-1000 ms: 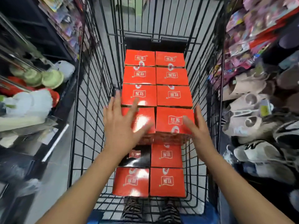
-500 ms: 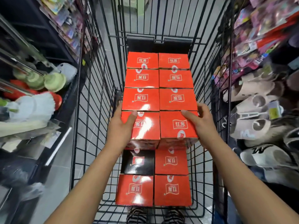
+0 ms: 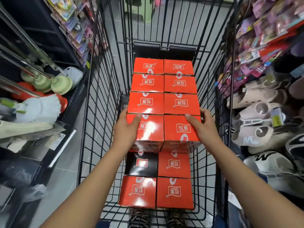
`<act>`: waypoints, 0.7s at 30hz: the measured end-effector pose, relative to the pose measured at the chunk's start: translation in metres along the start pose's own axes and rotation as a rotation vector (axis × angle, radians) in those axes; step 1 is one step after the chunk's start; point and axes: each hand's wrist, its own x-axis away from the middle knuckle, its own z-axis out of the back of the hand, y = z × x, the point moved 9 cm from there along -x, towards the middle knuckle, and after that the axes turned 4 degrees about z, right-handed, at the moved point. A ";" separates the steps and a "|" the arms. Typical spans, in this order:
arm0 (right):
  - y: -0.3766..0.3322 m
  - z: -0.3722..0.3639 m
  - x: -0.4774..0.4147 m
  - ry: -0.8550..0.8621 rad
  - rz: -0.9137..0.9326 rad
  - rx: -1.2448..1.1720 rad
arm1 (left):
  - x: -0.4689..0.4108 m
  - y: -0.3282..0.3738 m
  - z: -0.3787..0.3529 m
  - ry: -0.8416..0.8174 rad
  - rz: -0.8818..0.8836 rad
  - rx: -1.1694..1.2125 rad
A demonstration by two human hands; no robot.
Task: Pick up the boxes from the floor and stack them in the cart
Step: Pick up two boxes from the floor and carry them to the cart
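Boxes fill the middle of the wire cart (image 3: 148, 50) in two columns that run along its length, away from the person. The upper layer is four rows deep, and each red box lies flat with its longer side across the cart.

The left hand (image 3: 126, 129) grips the left top box (image 3: 148, 129), nearest the person in that layer. Its thumb lies over the top face, and its fingers go down the outer side, out of sight. The right hand (image 3: 205, 127) holds the right top box (image 3: 179, 129) the same way, thumb on top and fingers (image 3: 204, 113) curled round the far outer corner. These two boxes touch each other and the row beyond them.

The right top box has its label facing the person and reading upright. Every other label in the cart that can be read is turned the opposite way.

Below and closer to the person, the lower layer shows a black box (image 3: 141, 163) beside a red one, then two more red boxes at the cart's near end.

Left of the cart stands a mop head (image 3: 42, 106); to its right, slippers (image 3: 256, 109) — pale, stacked in rows.
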 end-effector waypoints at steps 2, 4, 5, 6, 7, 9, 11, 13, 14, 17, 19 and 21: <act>-0.015 0.002 0.006 -0.001 0.042 0.154 | 0.007 0.009 0.005 0.002 0.003 -0.018; -0.034 0.006 0.014 0.031 0.088 0.252 | 0.018 0.021 0.018 0.060 0.002 -0.022; -0.043 0.008 0.019 0.052 0.107 0.293 | 0.026 0.027 0.026 0.090 0.001 -0.034; -0.054 0.009 0.025 0.069 0.132 0.340 | 0.036 0.035 0.033 0.111 -0.012 -0.057; -0.064 0.009 0.032 0.078 0.160 0.386 | 0.047 0.043 0.040 0.126 -0.035 -0.086; -0.085 0.000 0.051 0.036 0.224 0.464 | 0.074 0.053 0.055 0.152 -0.059 -0.154; -0.105 -0.018 0.077 -0.056 0.283 0.541 | 0.106 0.056 0.072 0.197 -0.066 -0.271; -0.121 -0.040 0.104 -0.165 0.363 0.628 | 0.138 0.058 0.088 0.247 -0.090 -0.419; -0.129 -0.052 0.119 -0.219 0.404 0.682 | 0.155 0.059 0.097 0.274 -0.098 -0.504; -0.146 -0.093 0.165 -0.384 0.578 0.855 | 0.202 0.050 0.125 0.342 -0.058 -0.738; -0.155 -0.121 0.201 -0.476 0.730 0.992 | 0.235 0.038 0.147 0.392 -0.021 -0.833; -0.159 -0.146 0.239 -0.556 0.849 1.084 | 0.271 0.023 0.173 0.460 0.045 -0.890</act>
